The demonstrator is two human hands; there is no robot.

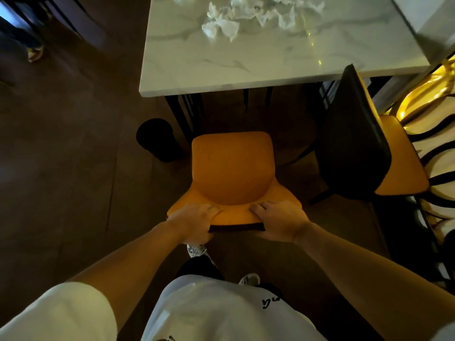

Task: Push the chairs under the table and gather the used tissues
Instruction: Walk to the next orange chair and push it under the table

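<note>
An orange chair (232, 166) stands in front of me, its seat short of the white marble table (221, 65). My left hand (194, 221) and my right hand (280, 221) both grip the top of its backrest, fingers curled over the front. Several crumpled white tissues (246, 16) lie on the far part of the tabletop. A second chair (354, 143), with a dark back and orange seat, stands at the table's right corner, turned sideways.
A round black bin (157, 140) sits on the dark floor by the table's left leg. Black table legs (184, 112) flank the gap under the table. A gold and striped wall (435, 124) runs along the right. Another person's foot (35, 52) shows at far left.
</note>
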